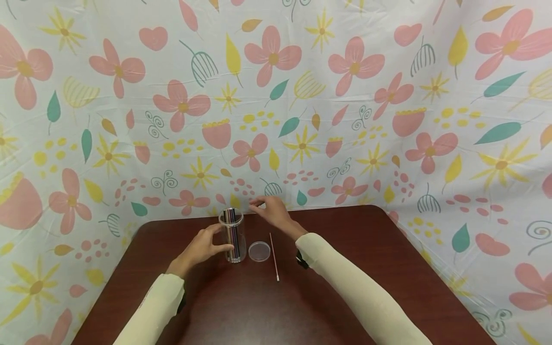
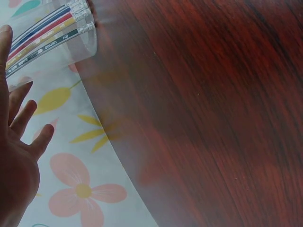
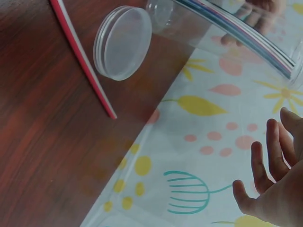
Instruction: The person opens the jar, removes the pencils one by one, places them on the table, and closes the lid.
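A tall clear plastic jar [image 1: 241, 239] stands upright on the table, with several pencils [image 1: 233, 235] leaning inside it. My left hand [image 1: 201, 247] holds the jar from its left side, thumb across the front and fingers at the back. In the left wrist view, the pencils [image 2: 42, 45] show silvery ends at the jar's base. Beyond the jar's open mouth, to the right, my right hand [image 1: 272, 212] hovers with loosely bent fingers and nothing visible in them. A round clear lid [image 1: 259, 251] lies just right of the jar. Next to it lies a red-and-white pencil [image 1: 274, 258].
The dark reddish-brown wooden table [image 1: 345, 268] has rounded far corners. Behind it hangs a white floral cloth [image 1: 302, 120], close to the table's far edge and along both sides.
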Motion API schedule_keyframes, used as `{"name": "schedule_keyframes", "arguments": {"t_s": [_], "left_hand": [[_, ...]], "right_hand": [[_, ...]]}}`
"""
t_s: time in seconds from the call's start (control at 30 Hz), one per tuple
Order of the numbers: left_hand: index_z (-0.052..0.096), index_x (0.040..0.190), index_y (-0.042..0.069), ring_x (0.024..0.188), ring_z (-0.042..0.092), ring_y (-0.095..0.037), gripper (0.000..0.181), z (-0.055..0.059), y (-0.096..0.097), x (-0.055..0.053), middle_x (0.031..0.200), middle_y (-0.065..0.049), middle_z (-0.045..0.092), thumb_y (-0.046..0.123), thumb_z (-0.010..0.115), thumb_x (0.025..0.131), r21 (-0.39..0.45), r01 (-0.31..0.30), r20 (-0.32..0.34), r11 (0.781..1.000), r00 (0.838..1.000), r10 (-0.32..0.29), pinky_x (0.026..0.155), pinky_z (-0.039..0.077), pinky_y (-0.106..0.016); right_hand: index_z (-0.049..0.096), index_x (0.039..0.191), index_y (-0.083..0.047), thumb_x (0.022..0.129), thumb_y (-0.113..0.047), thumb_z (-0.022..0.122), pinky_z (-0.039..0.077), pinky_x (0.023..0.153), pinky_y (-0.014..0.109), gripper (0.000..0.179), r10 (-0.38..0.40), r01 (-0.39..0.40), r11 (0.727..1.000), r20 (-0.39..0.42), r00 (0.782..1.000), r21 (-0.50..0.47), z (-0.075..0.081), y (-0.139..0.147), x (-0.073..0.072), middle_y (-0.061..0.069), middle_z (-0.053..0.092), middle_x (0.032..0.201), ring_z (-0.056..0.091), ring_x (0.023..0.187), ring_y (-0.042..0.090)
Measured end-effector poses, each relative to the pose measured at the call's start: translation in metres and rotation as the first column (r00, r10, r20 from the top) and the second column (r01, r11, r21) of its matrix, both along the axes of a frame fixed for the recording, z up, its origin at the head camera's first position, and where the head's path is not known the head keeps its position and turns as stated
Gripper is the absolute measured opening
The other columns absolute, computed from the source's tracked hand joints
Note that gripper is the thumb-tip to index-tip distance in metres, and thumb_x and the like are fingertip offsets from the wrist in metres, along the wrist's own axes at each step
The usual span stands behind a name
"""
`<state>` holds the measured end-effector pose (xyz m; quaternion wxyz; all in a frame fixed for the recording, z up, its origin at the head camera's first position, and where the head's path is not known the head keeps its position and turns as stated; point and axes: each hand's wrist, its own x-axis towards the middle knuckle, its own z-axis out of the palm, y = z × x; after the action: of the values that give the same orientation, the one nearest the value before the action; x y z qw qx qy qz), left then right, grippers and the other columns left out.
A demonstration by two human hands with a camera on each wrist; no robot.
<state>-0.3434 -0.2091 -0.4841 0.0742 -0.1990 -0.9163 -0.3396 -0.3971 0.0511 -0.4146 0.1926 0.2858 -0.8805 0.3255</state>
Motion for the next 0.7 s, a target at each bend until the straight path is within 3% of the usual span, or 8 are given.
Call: {"name": "schedule_keyframes", "arguments": {"t_s": [0.17, 0.27, 0.57, 0.7], "left_hand": [[0.05, 0.137, 0.023, 0.123, 0.052, -0.025, 0.074, -0.002, -0.001, -0.002, 0.136, 0.0, 0.054, 0.047, 0.08, 0.074, 0.008, 0.006, 0.002, 1.0, 1.0, -0.006, 0.099, 0.044, -0.05], [0.05, 0.137, 0.025, 0.124, 0.052, -0.025, 0.073, -0.002, -0.001, -0.003, 0.137, 0.002, 0.053, 0.047, 0.079, 0.074, 0.005, 0.005, 0.003, 1.0, 1.0, -0.005, 0.099, 0.043, -0.05], [0.049, 0.138, 0.023, 0.124, 0.052, -0.025, 0.076, -0.004, -0.002, -0.002, 0.137, 0.002, 0.052, 0.05, 0.078, 0.074, 0.0, 0.007, 0.019, 1.0, 1.0, -0.007, 0.098, 0.044, -0.049], [0.049, 0.139, 0.023, 0.124, 0.051, -0.025, 0.075, -0.004, -0.002, -0.003, 0.137, 0.003, 0.052, 0.051, 0.077, 0.075, -0.001, 0.012, 0.017, 1.0, 1.0, -0.012, 0.098, 0.044, -0.049]], "right_hand": [[0.074, 0.106, -0.018, 0.09, -0.036, 0.066, 0.049, 0.06, 0.024, 0.025, 0.023, -0.023, 1.0, 0.036, 0.999, -0.003, 0.006, -0.005, 0.003, -0.005, 0.072, 0.094, 0.065, 0.077, 0.008], [0.074, 0.105, -0.016, 0.089, -0.035, 0.068, 0.051, 0.065, 0.023, 0.026, 0.036, -0.035, 0.999, 0.046, 0.998, -0.018, 0.009, -0.009, 0.004, -0.006, 0.072, 0.093, 0.065, 0.08, 0.007], [0.074, 0.104, -0.015, 0.089, -0.034, 0.068, 0.052, 0.073, 0.025, 0.024, 0.081, -0.081, 0.997, 0.004, 0.997, -0.004, 0.012, -0.024, 0.011, -0.007, 0.071, 0.088, 0.064, 0.081, 0.006], [0.075, 0.101, -0.016, 0.088, -0.031, 0.07, 0.052, 0.069, 0.025, 0.02, 0.093, -0.093, 0.996, -0.021, 0.995, -0.009, 0.015, -0.028, 0.014, -0.007, 0.071, 0.086, 0.063, 0.078, 0.006]]}}
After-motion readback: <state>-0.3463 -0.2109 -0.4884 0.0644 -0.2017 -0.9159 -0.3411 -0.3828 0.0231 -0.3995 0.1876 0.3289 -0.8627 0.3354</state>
